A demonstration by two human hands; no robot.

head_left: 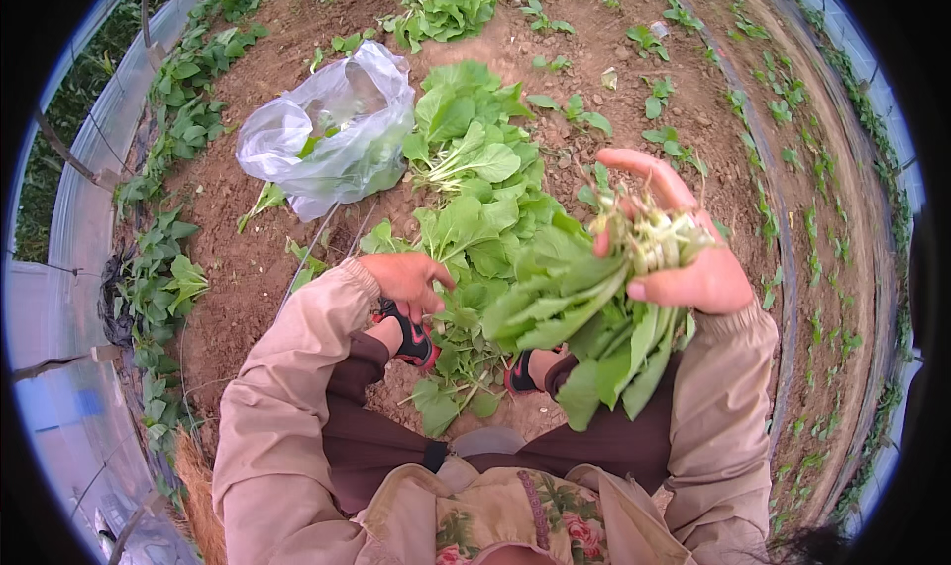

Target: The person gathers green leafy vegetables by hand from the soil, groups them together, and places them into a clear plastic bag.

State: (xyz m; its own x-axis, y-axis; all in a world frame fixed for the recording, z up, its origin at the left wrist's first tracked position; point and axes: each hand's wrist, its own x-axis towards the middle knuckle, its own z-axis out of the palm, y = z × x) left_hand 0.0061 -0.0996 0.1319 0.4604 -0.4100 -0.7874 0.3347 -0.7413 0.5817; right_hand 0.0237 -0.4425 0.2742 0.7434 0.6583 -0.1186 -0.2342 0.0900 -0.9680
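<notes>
My right hand [684,258] grips a bunch of leafy greens [575,308] by the pale stems and roots, leaves hanging down toward my lap. My left hand [406,280] reaches down with fingers apart into a pile of cut greens [475,199] lying on the soil in front of my feet, touching the leaves nearest me. I am crouched, and my black and red shoes [414,339] show below the left hand.
A clear plastic bag [332,134] holding some leaves lies on the soil at the far left. More greens [441,5] grow at the top, small seedlings [664,90] dot the bed at right, and a low greenhouse wall [84,189] runs along the left.
</notes>
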